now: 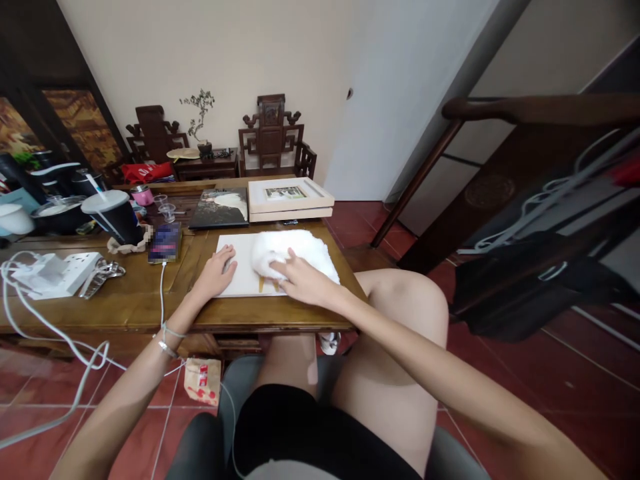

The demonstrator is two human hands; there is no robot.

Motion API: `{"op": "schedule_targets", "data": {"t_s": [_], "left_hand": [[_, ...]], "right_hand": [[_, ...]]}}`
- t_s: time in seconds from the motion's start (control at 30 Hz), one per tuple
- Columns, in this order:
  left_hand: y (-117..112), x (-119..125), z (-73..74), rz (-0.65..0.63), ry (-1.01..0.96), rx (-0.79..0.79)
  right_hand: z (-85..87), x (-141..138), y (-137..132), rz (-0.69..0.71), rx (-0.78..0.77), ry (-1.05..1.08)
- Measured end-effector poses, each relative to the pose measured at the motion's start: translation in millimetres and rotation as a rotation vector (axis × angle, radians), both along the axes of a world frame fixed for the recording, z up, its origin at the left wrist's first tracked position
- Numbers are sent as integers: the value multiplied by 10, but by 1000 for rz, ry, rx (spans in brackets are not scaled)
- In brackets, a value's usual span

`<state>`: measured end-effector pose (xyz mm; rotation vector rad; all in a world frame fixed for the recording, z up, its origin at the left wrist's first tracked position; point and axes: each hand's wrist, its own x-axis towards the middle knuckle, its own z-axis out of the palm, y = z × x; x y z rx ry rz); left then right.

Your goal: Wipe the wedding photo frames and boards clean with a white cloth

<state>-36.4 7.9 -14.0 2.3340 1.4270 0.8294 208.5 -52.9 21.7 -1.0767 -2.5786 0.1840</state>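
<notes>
A flat white board (pixel 237 268) lies on the wooden table near its front edge, with a bit of yellow-brown marking at its lower middle. My left hand (pixel 217 271) rests on the board's left edge with fingers outstretched, holding nothing. Over the right part of the board spreads a fluffy white cloth (pixel 305 247), bunched at its left side. My right hand (pixel 304 277) has its fingers closed on the bunched part. Most of the board's right half is hidden under the cloth.
Behind the board are a dark picture album (pixel 220 208) and stacked white frames (pixel 290 198). A phone (pixel 164 243) on a cable, a lidded black cup (pixel 117 217), a hair claw clip (pixel 103 277) and a white power strip (pixel 70 273) stand to the left on the table (pixel 200 313).
</notes>
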Motion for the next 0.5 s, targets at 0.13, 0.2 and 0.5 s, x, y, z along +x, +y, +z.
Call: {"op": "schedule_targets", "data": {"t_s": [0.13, 0.2, 0.5], "left_hand": [[-4, 0, -8, 1, 20, -8], [-5, -4, -14, 4, 35, -16], [30, -49, -32, -37, 97, -33]], "right_hand": [[142, 192, -430, 47, -95, -52], [239, 230, -474, 45, -157, -38], [251, -186, 405, -226, -42, 36]]}}
